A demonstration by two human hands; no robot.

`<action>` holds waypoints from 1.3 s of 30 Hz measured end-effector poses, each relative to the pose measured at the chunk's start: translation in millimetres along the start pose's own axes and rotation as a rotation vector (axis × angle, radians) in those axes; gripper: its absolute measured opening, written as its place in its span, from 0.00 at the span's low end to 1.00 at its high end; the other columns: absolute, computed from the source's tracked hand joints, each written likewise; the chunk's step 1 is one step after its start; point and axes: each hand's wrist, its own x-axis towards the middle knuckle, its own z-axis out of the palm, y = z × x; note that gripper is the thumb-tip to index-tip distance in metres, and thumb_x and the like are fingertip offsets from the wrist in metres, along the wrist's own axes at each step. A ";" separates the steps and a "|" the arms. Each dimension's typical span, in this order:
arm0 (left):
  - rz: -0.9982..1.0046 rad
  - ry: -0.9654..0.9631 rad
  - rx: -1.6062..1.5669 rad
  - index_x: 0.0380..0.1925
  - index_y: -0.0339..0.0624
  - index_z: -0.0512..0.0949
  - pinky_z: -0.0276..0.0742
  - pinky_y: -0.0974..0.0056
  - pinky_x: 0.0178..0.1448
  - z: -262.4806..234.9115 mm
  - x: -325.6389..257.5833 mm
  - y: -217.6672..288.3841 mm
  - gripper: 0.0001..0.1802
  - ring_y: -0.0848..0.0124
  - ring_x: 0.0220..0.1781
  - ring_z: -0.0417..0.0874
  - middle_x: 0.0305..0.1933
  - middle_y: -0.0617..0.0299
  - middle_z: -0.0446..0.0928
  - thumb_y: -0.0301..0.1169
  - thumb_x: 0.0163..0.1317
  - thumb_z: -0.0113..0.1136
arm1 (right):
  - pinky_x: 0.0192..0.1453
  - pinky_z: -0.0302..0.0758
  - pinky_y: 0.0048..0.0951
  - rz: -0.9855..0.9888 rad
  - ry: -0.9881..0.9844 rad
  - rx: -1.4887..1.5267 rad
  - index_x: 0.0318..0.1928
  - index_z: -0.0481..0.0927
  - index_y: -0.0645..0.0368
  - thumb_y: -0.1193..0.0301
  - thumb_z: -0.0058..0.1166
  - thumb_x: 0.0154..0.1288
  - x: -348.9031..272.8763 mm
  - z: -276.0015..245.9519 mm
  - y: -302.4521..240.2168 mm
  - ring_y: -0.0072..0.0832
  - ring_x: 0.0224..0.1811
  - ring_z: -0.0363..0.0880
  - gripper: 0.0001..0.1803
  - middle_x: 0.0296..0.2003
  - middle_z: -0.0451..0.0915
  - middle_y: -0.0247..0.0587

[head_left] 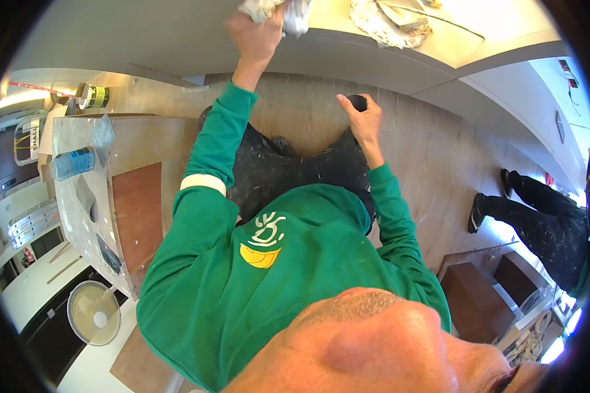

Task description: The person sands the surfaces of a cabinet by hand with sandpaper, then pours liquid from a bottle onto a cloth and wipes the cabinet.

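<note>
At the top of the view my left hand (255, 38) is closed around a crumpled white cloth or paper wad (296, 16), above the edge of a grey cabinet-like panel (177, 42). The hand is slightly blurred. My right hand (364, 123) is lower, over my dark, paint-spotted trouser leg (344, 157). Its thumb and fingers lie apart around a dark rounded shape that looks like my knee. Beyond the panel's edge, on a lit pale surface (505, 26), lies a crumpled whitish sheet (380, 29) with a thin dark rod (439, 16) across it.
On the left stands a splattered workbench (78, 196) with a blue-tinted plastic container (74, 163). A round fan (94, 313) is at lower left. Another person's dark trouser legs (537, 216) are at the right, near brown boxes (472, 295). Wooden flooring (426, 150) runs below the panel.
</note>
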 end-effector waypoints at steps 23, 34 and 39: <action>-0.478 0.151 -0.053 0.46 0.22 0.84 0.84 0.62 0.50 -137.3 -123.5 -12.1 0.19 0.71 0.43 0.87 0.46 0.52 0.86 0.25 0.59 0.77 | 0.31 0.75 0.30 0.274 -0.149 1.111 0.40 0.81 0.57 0.66 0.63 0.71 44.4 83.6 -102.0 0.27 0.26 0.78 0.08 0.28 0.81 0.36; -0.678 0.298 0.016 0.52 0.24 0.81 0.84 0.61 0.54 -206.8 -208.0 7.8 0.23 0.67 0.47 0.86 0.50 0.51 0.85 0.22 0.58 0.75 | 0.29 0.74 0.33 0.454 -0.053 1.417 0.39 0.81 0.53 0.61 0.65 0.71 68.9 132.3 -134.4 0.29 0.25 0.78 0.11 0.28 0.81 0.35; -0.671 0.281 0.005 0.48 0.23 0.83 0.82 0.63 0.54 -196.5 -199.6 3.5 0.21 0.69 0.46 0.86 0.49 0.51 0.86 0.25 0.57 0.78 | 0.28 0.74 0.34 0.389 -0.021 1.392 0.41 0.80 0.55 0.59 0.65 0.72 66.9 129.7 -144.6 0.28 0.25 0.78 0.13 0.29 0.81 0.35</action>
